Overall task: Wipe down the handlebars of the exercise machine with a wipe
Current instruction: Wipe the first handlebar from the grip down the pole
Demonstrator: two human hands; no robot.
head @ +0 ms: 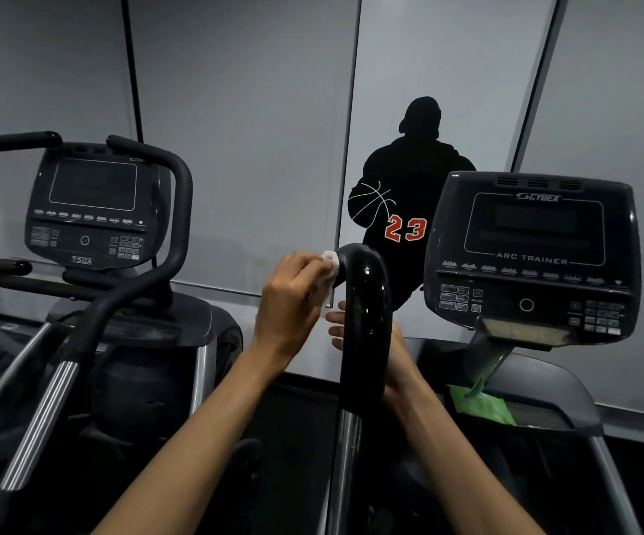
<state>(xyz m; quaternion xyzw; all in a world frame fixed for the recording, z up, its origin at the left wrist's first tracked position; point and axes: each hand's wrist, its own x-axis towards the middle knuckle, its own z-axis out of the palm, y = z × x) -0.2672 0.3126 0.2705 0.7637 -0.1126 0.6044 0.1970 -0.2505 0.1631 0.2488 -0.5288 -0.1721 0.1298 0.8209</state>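
Observation:
A glossy black handlebar [366, 303] of the exercise machine rises in front of me and curves over at its top. My left hand [293, 299] holds a crumpled white wipe [332, 266] against the left side of the curved top. My right hand [401, 353] is wrapped round the bar lower down, mostly hidden behind it, with its fingertips showing on the bar's left side.
The machine's console [532, 256] marked ARC TRAINER stands to the right, with a green wipe pack [482, 405] on the ledge below it. A second machine with console [88, 210] and curved handlebars [166, 225] stands to the left. A grey wall panel with a basketball-player silhouette is behind.

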